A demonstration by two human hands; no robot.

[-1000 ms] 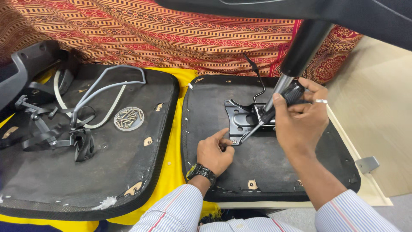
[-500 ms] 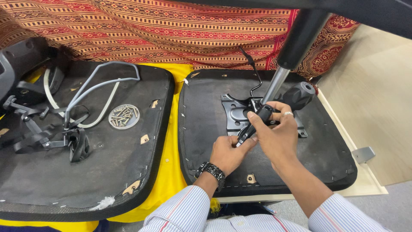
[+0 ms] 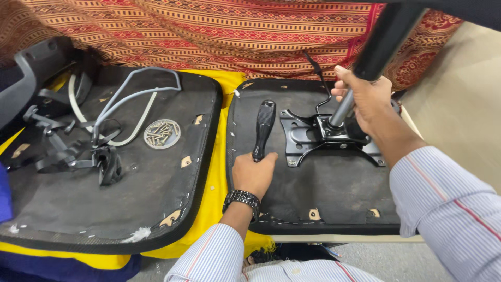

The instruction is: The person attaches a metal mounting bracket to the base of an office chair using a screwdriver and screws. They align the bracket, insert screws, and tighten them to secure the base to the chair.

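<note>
Your left hand (image 3: 254, 175) closes around the lower end of a black screwdriver handle (image 3: 263, 129), which stands on the right seat pan (image 3: 323, 203) at about nine o'clock from the black metal mechanism plate (image 3: 313, 138). Your right hand (image 3: 365, 99) wraps the silver gas-lift column (image 3: 340, 109) where it enters that plate, at the pan's twelve o'clock. The column looks rigid, heavy and smooth, so it may slip; grip low near the socket. The ribbed handle should hold firm. A dish of screws (image 3: 162, 133) sits on the left pan (image 3: 78, 209).
</note>
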